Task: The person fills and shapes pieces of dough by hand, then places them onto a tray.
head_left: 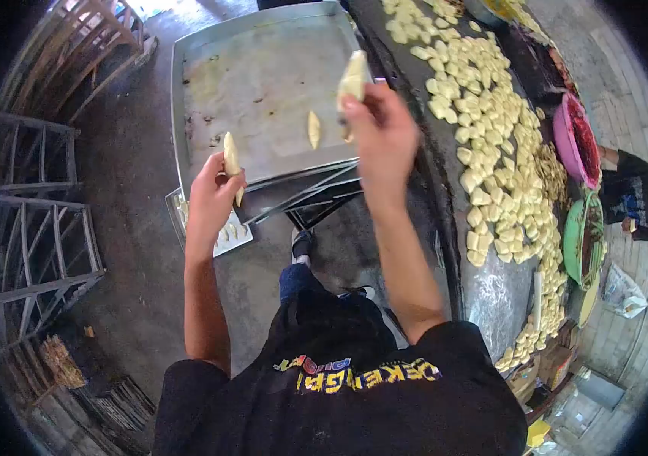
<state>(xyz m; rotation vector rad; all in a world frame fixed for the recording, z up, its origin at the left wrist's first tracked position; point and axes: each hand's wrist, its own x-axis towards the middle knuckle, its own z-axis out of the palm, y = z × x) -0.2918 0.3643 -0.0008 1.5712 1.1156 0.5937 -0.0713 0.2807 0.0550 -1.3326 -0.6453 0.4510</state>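
Observation:
My left hand point(214, 197) is closed around a long, pointed piece of pale dough point(230, 156) over the tray's near left corner. In my right hand point(385, 137), slightly blurred, is another pale piece of shaped dough point(353, 78), held up above the tray's right side. The large metal baking tray point(256, 83) has stains and dark flecks on its surface. One spindle-shaped dough piece point(313, 130) lies on it, left of my right hand. Something pale also shows just under my right fingers, mostly hidden.
To the right, a long table holds many small dough pieces point(491, 190), with a pink basin point(576, 140) and a green basin point(584, 239) along its far side. Another person point(635, 197) is beyond. A smaller tray point(231, 235) sits lower down. Wooden racks point(35, 243) line the left.

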